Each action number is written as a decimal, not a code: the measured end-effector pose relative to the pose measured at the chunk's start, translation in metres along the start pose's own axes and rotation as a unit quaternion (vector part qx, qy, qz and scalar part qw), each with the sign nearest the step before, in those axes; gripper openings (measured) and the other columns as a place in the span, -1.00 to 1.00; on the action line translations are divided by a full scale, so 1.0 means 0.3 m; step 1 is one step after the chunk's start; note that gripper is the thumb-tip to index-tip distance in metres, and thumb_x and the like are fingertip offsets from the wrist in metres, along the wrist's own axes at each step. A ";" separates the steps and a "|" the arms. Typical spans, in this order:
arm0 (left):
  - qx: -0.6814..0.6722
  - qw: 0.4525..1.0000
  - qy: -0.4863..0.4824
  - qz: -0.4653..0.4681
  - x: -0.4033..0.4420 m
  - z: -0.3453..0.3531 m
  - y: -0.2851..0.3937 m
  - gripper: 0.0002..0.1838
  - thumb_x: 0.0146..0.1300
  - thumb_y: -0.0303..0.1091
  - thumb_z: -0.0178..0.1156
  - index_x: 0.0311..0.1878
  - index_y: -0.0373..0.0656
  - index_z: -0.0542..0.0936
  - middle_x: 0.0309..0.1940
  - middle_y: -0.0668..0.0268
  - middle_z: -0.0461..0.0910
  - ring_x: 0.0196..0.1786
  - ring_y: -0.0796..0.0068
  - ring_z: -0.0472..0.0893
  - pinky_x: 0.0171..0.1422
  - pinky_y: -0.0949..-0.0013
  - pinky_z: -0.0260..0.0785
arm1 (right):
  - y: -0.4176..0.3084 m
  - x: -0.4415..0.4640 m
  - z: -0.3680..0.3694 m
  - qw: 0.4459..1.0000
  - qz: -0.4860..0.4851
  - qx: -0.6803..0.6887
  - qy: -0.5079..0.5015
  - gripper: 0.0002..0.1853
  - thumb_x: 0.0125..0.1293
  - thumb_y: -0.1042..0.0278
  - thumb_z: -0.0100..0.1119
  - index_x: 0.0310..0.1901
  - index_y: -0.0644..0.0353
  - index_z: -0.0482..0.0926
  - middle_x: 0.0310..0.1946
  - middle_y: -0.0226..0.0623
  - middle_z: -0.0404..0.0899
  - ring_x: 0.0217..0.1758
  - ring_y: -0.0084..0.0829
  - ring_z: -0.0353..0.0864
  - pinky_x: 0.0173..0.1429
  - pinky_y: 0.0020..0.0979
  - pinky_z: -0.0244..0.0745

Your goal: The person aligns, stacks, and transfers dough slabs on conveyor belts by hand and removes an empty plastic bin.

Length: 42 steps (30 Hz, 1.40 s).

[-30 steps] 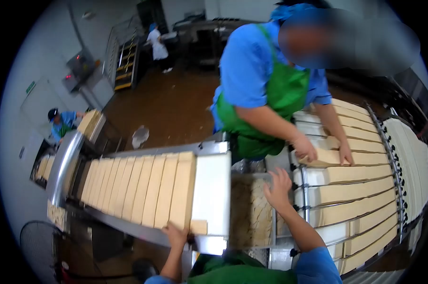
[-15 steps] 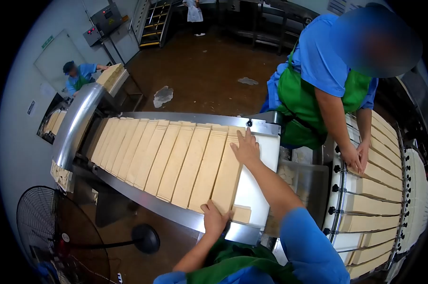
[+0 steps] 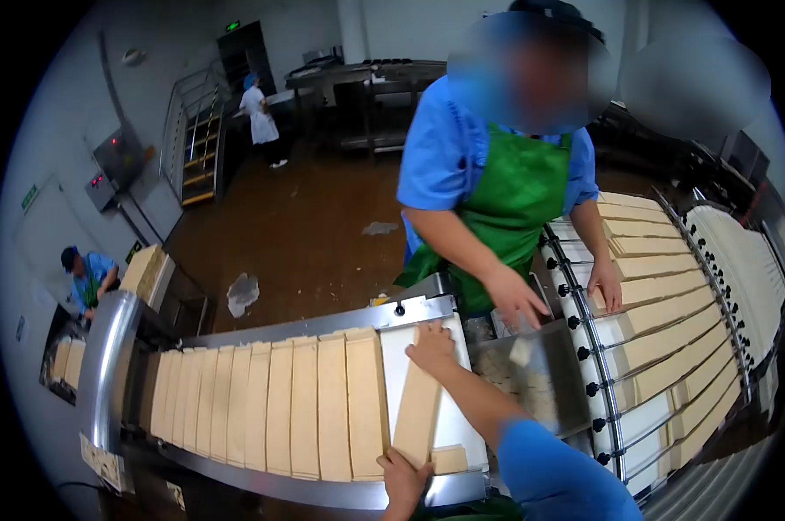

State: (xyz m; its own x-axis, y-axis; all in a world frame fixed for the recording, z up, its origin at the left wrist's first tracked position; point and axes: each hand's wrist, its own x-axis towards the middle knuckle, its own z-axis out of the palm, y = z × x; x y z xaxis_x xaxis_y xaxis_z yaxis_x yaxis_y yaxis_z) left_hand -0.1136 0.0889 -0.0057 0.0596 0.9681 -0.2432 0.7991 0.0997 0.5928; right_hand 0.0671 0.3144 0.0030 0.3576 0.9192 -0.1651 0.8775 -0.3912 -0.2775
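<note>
A long pale stack of dough strips (image 3: 417,408) lies slightly slanted on the white end of the conveyor, apart from the row of similar stacks (image 3: 331,408) to its left. My left hand (image 3: 403,484) grips its near end, thumb and fingers around the edge. At the far end, my right hand (image 3: 432,349) holds the same stack with its fingers over the top and side. A small dough piece (image 3: 449,459) lies flat just right of the stack's near end.
Across from me, a co-worker in a green apron (image 3: 522,174) reaches over a grey bin (image 3: 566,382) of scraps; a pale scrap (image 3: 521,351) is in it or above it. A second conveyor with metal rods (image 3: 661,295) carries more stacks. A metal cover (image 3: 110,373) stands at left.
Both hands have pulled the end stack right, opening a gap from the row. My view has swung right. The co-worker's one hand has moved from the rods to over the bin.
</note>
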 end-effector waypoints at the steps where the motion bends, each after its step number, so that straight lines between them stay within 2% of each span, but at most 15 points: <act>1: -0.002 1.000 -0.007 0.016 0.007 -0.001 -0.006 0.00 -0.16 -0.14 0.49 0.21 -0.50 0.12 -0.05 -0.18 0.26 -0.13 -0.21 0.51 -0.06 0.02 0.46 | 0.027 0.006 -0.006 1.000 0.016 0.014 -0.010 -0.26 0.06 -0.13 0.17 0.26 -0.02 0.23 0.20 -0.12 0.16 0.20 0.02 0.32 0.09 -0.06 0.45; 7: 0.040 0.995 -0.090 0.020 0.033 0.017 0.010 0.10 -0.05 0.13 0.35 0.31 -0.36 -0.06 0.05 -0.21 0.23 -0.06 -0.28 0.48 0.01 -0.04 0.42 | 0.097 -0.005 -0.001 0.998 0.039 0.000 -0.056 -0.05 0.03 -0.16 0.23 0.41 -0.01 0.05 0.50 -0.07 -0.35 0.40 0.20 0.07 0.05 -0.01 0.46; 9: 0.035 0.999 -0.038 -0.006 0.039 0.045 0.036 0.05 -0.03 0.11 0.34 0.29 -0.35 -0.04 0.06 -0.24 0.22 -0.04 -0.28 0.46 0.01 -0.08 0.41 | 0.100 -0.051 -0.057 0.996 0.072 0.033 -0.043 -0.04 0.00 -0.14 0.26 0.38 0.09 0.07 0.49 -0.02 -0.33 0.43 0.07 0.08 0.12 0.05 0.39; 10: -0.002 1.000 -0.023 -0.015 0.033 0.046 0.059 -0.02 -0.05 -0.02 0.39 0.25 -0.35 0.03 0.06 -0.27 0.20 0.01 -0.29 0.41 0.08 -0.07 0.35 | 0.137 -0.079 -0.079 0.989 0.097 0.102 -0.037 -0.04 -0.03 -0.08 0.32 0.34 0.18 0.08 0.42 0.21 -0.24 0.48 0.07 -0.03 0.28 -0.09 0.28; 11: 0.006 1.000 -0.027 -0.012 0.034 0.053 0.062 -0.02 -0.05 -0.02 0.39 0.25 -0.35 0.03 0.06 -0.27 0.20 0.01 -0.29 0.41 0.08 -0.07 0.35 | 0.180 -0.099 -0.091 0.988 0.103 0.109 -0.039 -0.04 -0.03 -0.08 0.32 0.34 0.18 0.08 0.42 0.21 -0.24 0.48 0.07 -0.03 0.28 -0.09 0.28; 13: 0.022 0.991 0.090 0.095 0.024 0.099 0.074 -0.06 -0.09 -0.23 0.43 0.25 -0.38 0.07 0.08 -0.28 0.18 0.08 -0.29 0.33 0.17 -0.04 0.27 | 0.296 -0.163 -0.112 0.959 0.129 0.244 0.062 -0.04 -0.05 0.01 0.35 0.32 0.18 0.05 0.38 0.23 -0.17 0.39 0.17 0.09 0.27 -0.01 0.28; 17: -0.063 0.982 0.071 0.165 -0.009 0.134 0.216 -0.14 -0.14 -0.59 0.30 0.29 -0.34 0.11 0.16 -0.27 0.04 0.17 -0.22 0.19 0.33 0.09 0.11 | 0.559 -0.393 -0.275 0.891 0.184 0.345 0.231 -0.14 -0.01 0.08 0.29 0.28 0.16 0.07 0.27 0.16 0.04 0.22 0.24 0.27 0.25 -0.01 0.28; 21: -0.079 0.950 0.026 0.300 -0.078 0.165 0.451 -0.20 -0.10 -0.56 0.28 0.29 -0.24 0.20 0.25 -0.18 0.01 0.30 -0.20 0.09 0.37 0.10 0.10 | 0.883 -0.641 -0.415 0.829 0.249 0.313 0.391 -0.22 0.06 0.07 0.23 0.24 0.22 0.11 0.16 0.12 0.15 0.16 0.21 0.32 0.22 -0.03 0.33; 26: -0.131 0.906 -0.113 0.387 -0.232 0.234 0.685 -0.19 -0.10 -0.47 0.36 0.29 -0.21 0.23 0.26 -0.10 0.07 0.31 -0.14 0.17 0.37 0.10 0.13 | 1.262 -0.908 -0.493 0.768 0.400 0.263 0.426 -0.24 0.10 -0.02 0.22 0.23 0.24 0.17 0.12 0.12 0.27 0.13 0.11 0.39 0.13 -0.03 0.41; 28: -0.139 0.873 -0.162 0.438 -0.277 0.278 0.733 -0.17 -0.08 -0.39 0.42 0.30 -0.19 0.25 0.25 -0.03 0.12 0.27 -0.07 0.28 0.32 0.12 0.22 | 1.367 -1.000 -0.541 0.783 0.485 0.238 0.307 -0.29 0.17 -0.15 0.07 0.20 0.25 0.30 0.10 0.12 0.37 0.16 0.09 0.37 0.20 0.00 0.31; 29: -0.139 0.873 -0.163 0.438 -0.293 0.294 0.756 -0.17 -0.08 -0.39 0.42 0.30 -0.19 0.25 0.25 -0.03 0.12 0.27 -0.07 0.28 0.32 0.12 0.22 | 1.435 -1.025 -0.540 0.783 0.486 0.237 0.307 -0.29 0.17 -0.15 0.07 0.20 0.25 0.30 0.10 0.12 0.37 0.16 0.09 0.37 0.20 0.00 0.31; 31: -0.176 0.835 -0.290 0.433 -0.323 0.315 0.803 -0.18 -0.04 -0.34 0.44 0.30 -0.16 0.26 0.23 -0.01 0.16 0.25 -0.02 0.32 0.25 0.17 0.31 | 1.576 -1.045 -0.502 0.836 0.522 0.070 0.151 -0.37 0.25 -0.16 -0.16 0.10 0.24 0.47 0.08 0.11 0.45 0.20 0.07 0.34 0.29 0.02 0.13; 34: -0.147 0.824 -0.309 0.452 -0.329 0.359 0.843 -0.15 -0.03 -0.27 0.47 0.32 -0.14 0.25 0.23 0.03 0.17 0.22 0.09 0.36 0.17 0.25 0.38 | 1.724 -1.022 -0.480 0.862 0.473 0.027 0.180 -0.38 0.30 -0.07 -0.30 0.03 0.30 0.55 0.09 0.12 0.48 0.23 0.04 0.31 0.35 0.02 -0.02; 40: -0.143 0.824 -0.323 0.443 -0.349 0.429 0.900 -0.16 -0.01 -0.24 0.47 0.33 -0.16 0.25 0.24 0.04 0.16 0.18 0.16 0.40 0.13 0.29 0.41 | 1.851 -0.981 -0.525 0.869 0.482 0.060 0.094 -0.37 0.26 -0.01 -0.30 0.05 0.42 0.49 0.14 0.11 0.45 0.22 0.05 0.33 0.33 0.00 0.04; 42: -0.134 0.830 -0.313 0.442 -0.365 0.452 0.922 -0.16 0.00 -0.25 0.47 0.32 -0.17 0.26 0.24 0.03 0.16 0.18 0.16 0.40 0.13 0.29 0.41 | 1.888 -0.977 -0.478 0.864 0.482 0.021 0.145 -0.38 0.27 0.00 -0.30 0.06 0.41 0.48 0.16 0.09 0.43 0.21 0.05 0.34 0.32 -0.01 0.04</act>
State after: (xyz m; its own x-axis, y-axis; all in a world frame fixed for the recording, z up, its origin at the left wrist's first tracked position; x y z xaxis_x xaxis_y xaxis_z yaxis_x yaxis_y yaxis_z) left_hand 0.1821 -0.0208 0.0809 0.9182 0.3887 0.0765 0.1201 -0.4571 0.8813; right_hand 0.5052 -0.1702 0.0300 0.9860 0.1359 -0.0969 0.1171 -0.9769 -0.1788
